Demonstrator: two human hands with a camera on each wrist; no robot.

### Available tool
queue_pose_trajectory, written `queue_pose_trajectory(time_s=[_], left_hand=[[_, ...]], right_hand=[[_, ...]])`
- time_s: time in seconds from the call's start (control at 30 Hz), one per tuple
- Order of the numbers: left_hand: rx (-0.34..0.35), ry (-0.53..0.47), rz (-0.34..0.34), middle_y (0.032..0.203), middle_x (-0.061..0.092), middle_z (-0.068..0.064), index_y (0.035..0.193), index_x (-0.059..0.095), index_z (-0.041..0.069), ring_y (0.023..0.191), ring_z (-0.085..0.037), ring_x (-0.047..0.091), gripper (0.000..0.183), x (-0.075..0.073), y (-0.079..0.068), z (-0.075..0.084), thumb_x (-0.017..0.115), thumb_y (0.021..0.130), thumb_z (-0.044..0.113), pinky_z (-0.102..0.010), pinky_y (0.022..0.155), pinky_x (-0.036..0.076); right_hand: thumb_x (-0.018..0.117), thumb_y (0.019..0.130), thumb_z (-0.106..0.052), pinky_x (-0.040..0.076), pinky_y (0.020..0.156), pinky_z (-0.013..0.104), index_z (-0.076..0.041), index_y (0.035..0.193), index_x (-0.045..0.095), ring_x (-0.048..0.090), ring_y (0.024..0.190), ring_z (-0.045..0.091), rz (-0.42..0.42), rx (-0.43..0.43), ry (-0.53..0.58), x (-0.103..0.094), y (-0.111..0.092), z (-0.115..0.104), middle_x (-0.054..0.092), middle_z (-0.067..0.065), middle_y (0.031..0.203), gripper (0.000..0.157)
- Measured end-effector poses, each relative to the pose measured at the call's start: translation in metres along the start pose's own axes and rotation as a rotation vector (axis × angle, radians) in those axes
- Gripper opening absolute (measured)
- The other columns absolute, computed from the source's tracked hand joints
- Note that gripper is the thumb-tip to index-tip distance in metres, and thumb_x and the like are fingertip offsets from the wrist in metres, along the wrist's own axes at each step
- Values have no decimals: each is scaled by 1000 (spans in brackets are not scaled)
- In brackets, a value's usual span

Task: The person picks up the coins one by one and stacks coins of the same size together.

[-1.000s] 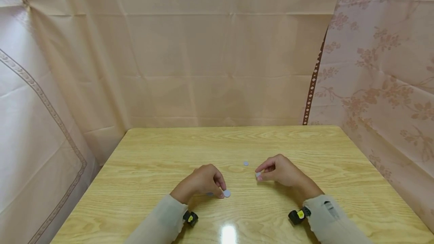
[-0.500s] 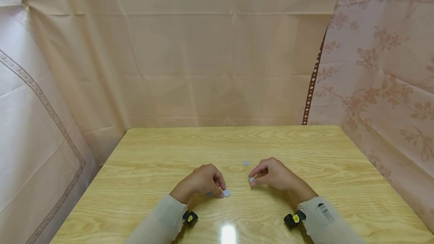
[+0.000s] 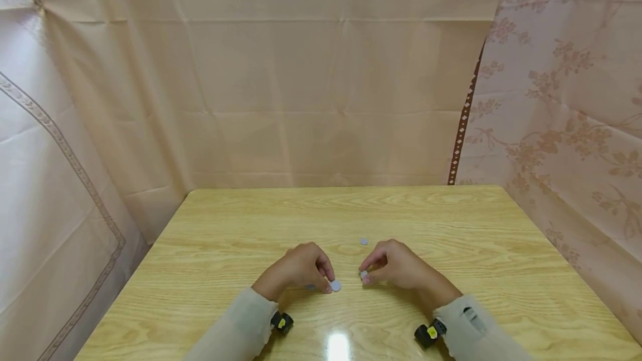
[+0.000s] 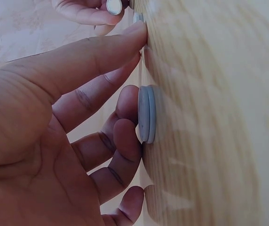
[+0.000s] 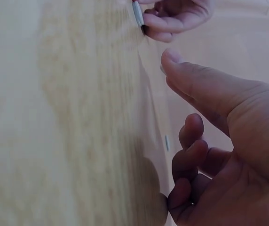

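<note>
In the head view my left hand [image 3: 305, 266] is low over the table, thumb and index finger pinching the near edge of a flat grey disc [image 3: 335, 286]. Under its other fingers lie stacked grey discs [image 4: 147, 114], close to the fingertips in the left wrist view. My right hand [image 3: 396, 265] pinches a small pale disc [image 3: 363, 275] between thumb and fingertips, just above the table and to the right of the left hand's disc. The two discs are apart. In the right wrist view the thumb mostly hides that pale disc.
Another small grey disc [image 3: 363, 242] lies on the wooden table [image 3: 241, 216], beyond both hands. Dark devices with yellow marks sit at both wrists. Curtains [image 3: 321, 82] hang behind and at both sides of the table. A bright reflection shows near the front.
My right hand has moved left and nearer to me with the pale disc, closing toward the left hand. The left hand and the discs on the table have stayed in place.
</note>
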State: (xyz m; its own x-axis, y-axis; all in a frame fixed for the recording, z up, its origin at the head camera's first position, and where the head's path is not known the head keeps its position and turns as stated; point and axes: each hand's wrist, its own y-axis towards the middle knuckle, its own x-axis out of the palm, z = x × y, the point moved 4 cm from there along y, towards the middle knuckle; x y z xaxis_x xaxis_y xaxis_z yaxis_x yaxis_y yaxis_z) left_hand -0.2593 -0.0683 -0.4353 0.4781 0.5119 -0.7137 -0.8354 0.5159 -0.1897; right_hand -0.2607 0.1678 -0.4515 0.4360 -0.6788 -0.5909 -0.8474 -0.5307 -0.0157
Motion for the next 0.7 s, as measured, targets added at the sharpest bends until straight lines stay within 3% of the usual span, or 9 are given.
queue_pose_trajectory(time_s=[0.7], left_hand=[[-16, 16, 8, 68, 66, 6, 74, 78, 24, 63, -9, 54, 18, 1, 3, -3, 95, 72, 18, -28, 59, 44]], right_hand=[[89, 83, -26, 47, 69, 27, -21, 94, 84, 53, 86, 19, -24, -27, -22, 19, 0, -13, 64, 1, 93, 13]])
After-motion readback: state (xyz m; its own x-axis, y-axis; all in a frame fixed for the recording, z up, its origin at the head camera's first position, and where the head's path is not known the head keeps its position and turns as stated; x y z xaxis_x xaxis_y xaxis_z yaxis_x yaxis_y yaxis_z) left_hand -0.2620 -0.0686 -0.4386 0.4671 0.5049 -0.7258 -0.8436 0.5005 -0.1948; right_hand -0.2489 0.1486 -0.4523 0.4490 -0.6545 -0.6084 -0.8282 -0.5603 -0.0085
